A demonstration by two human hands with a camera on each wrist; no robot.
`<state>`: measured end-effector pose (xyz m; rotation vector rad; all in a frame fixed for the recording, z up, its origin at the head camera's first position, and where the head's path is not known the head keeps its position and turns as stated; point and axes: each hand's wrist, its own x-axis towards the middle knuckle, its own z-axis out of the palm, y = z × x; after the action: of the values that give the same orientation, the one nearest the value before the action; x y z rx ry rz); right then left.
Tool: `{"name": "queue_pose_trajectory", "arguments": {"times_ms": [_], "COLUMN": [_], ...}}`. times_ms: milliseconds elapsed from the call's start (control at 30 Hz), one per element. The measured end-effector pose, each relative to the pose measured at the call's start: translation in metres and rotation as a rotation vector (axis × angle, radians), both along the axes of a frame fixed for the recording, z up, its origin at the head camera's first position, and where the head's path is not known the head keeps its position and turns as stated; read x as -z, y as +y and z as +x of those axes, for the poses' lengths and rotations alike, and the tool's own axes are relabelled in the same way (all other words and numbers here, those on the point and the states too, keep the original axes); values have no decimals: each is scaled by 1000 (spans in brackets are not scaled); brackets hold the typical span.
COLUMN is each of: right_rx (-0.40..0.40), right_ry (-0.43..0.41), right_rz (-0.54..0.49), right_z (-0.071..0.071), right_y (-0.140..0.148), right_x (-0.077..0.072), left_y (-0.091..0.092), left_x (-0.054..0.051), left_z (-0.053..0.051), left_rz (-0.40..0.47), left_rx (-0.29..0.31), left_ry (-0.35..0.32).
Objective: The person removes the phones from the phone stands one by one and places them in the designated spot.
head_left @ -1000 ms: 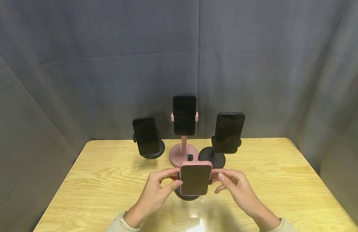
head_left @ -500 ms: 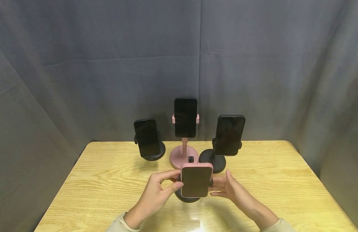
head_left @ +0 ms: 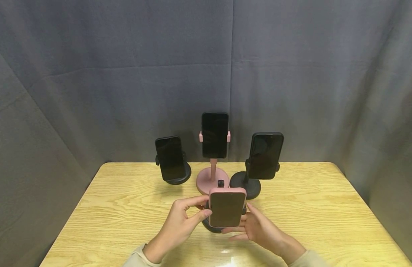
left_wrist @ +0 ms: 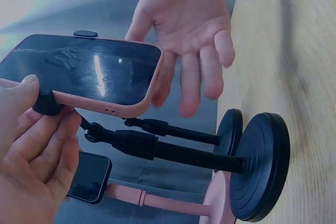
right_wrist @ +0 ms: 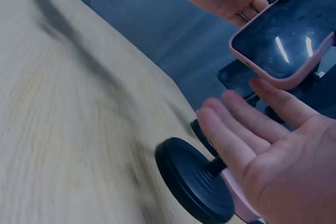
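Note:
A phone in a pink case (head_left: 227, 209) sits tilted in the clamp of a black phone stand, whose round base (left_wrist: 261, 166) rests on the table. My left hand (head_left: 179, 222) pinches the phone's left edge where the black clamp arm (left_wrist: 48, 103) grips it, thumb in front and fingers curled behind. On the other side, my right hand (head_left: 259, 228) is held palm up with its fingers stretched out, by the phone's lower right corner. In the right wrist view its index fingertip (right_wrist: 258, 85) is close to the case; whether it touches I cannot tell.
Behind stand three more phones in holders: one on a black stand at left (head_left: 170, 158), one on a pink stand (head_left: 212, 180), one on a black stand at right (head_left: 265, 155). A grey curtain (head_left: 126, 92) hangs past the wooden table's (head_left: 126, 207) back edge.
My right hand has left the phone's right edge, straightened its fingers and moved lower, turning palm up near the phone's bottom corner. The left hand keeps its grip.

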<state>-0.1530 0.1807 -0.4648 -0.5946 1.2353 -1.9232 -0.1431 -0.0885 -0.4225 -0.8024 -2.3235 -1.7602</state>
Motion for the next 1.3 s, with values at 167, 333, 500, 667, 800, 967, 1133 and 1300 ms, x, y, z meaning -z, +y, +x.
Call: {"name": "queue_pose_trajectory", "arguments": {"times_ms": [167,333,500,667,800,967,1133,1300], "right_rx": [-52,-66,-80,-88,-75,-21,-8,-37], "right_ry": [-26,-26,-40,-54,-62,-76,-66,-14], "right_rz": [-89,-167,-214,-264,-326,-325,-317,-353], "right_z": [0,-1,-1,-2,-4,-5,-3,-4], "right_y": [-11,-21,-33,-42,-47,-52,-54,-55], "right_x": [6,9,9,7,7,4,4,8], "left_y": [0,0,1,1,2,4,8,10], "left_x": [0,0,0,0,1,4,8,12], "left_z": [1,1,1,1,2,3,4,6], "left_rz": [-1,-6,-15,-12,-9,-33,-102,-158], "left_rx": [-6,-12,-15,-16,-21,-51,-121,-162], "left_ry": [4,5,1,1,4,116,301,398]}}
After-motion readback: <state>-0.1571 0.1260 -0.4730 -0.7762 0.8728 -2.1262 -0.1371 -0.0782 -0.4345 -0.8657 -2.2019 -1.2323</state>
